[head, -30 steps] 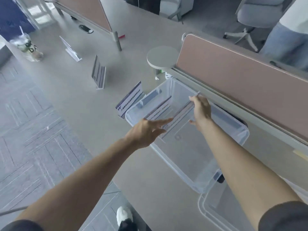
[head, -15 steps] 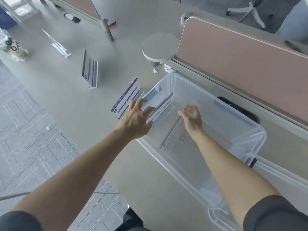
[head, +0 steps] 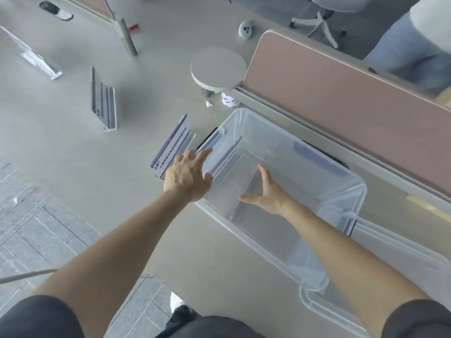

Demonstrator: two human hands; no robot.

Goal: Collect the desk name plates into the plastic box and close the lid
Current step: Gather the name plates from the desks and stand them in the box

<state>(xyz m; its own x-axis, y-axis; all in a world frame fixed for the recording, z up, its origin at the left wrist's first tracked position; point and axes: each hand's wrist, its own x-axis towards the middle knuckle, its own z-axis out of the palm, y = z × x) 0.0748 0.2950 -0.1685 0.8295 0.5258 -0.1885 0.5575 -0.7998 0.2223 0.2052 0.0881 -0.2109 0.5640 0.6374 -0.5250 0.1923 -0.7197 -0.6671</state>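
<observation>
On tabletop (head: 61, 181), beside box (head: 351, 181): our left hand (head: 186, 178) spread wide, empty, over near plate (head: 170, 146). Right hand (head: 267, 193) inside box, open, holding nothing. Two plates (head: 225, 156) in box already, by far end. We think: still collecting. Next: pinch near plate by top edge, lift over box wall. Two more plates (head: 102, 103) farther off, open room around them. Lid (head: 402, 262) lies off, near us on right.

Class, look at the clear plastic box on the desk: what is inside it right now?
Inside the plastic box, one name plate leans near the far end, and the right hand reaches in, open. A second plate seems to lie under that hand, but it is too blurred to confirm.
</observation>
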